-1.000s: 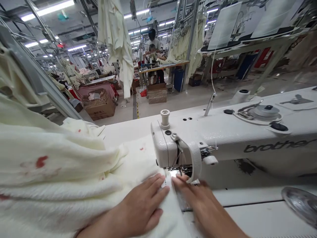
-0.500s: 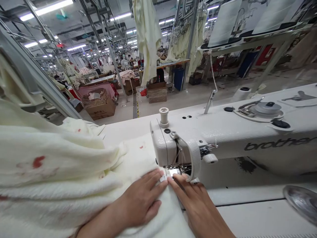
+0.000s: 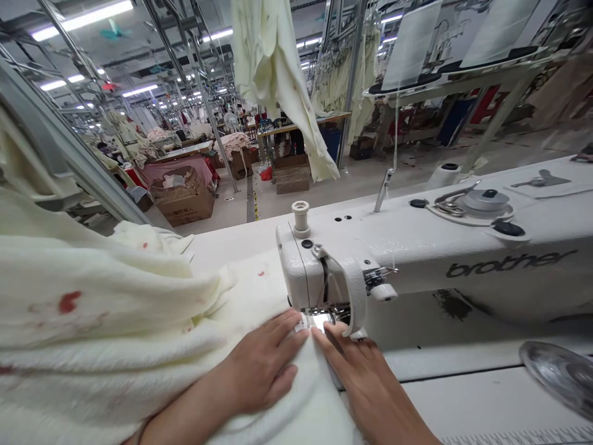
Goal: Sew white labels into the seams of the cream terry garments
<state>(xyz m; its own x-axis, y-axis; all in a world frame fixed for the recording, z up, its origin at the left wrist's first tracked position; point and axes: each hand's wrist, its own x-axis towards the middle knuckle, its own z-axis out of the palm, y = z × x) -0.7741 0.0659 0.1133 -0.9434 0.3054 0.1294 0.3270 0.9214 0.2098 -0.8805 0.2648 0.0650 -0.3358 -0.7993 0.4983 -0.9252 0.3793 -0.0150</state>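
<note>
Cream fleece fabric (image 3: 139,321) with reddish printed spots lies in folds across the left and runs under the head of a white sewing machine (image 3: 315,266). My left hand (image 3: 262,361) rests flat on it, fingers stretched toward the needle area. A small white label (image 3: 302,322) shows at its fingertips, partly covered. To the right of the needle, my right hand (image 3: 364,371) lies with fingers extended at the fabric's edge, its fingertips close under the machine head. The needle itself is hard to make out.
A thread guide post (image 3: 383,190) and bobbin winder (image 3: 486,201) top the machine arm. At the right edge sits a shiny round dish (image 3: 558,374). Large thread cones (image 3: 412,46) stand behind. A pale garment (image 3: 278,68) hangs ahead; a cardboard box (image 3: 183,198) is on the floor.
The hanging pale garment has swung, its lower end now further right. The view has shifted slightly, and both hands keep nearly the same place on the fabric.
</note>
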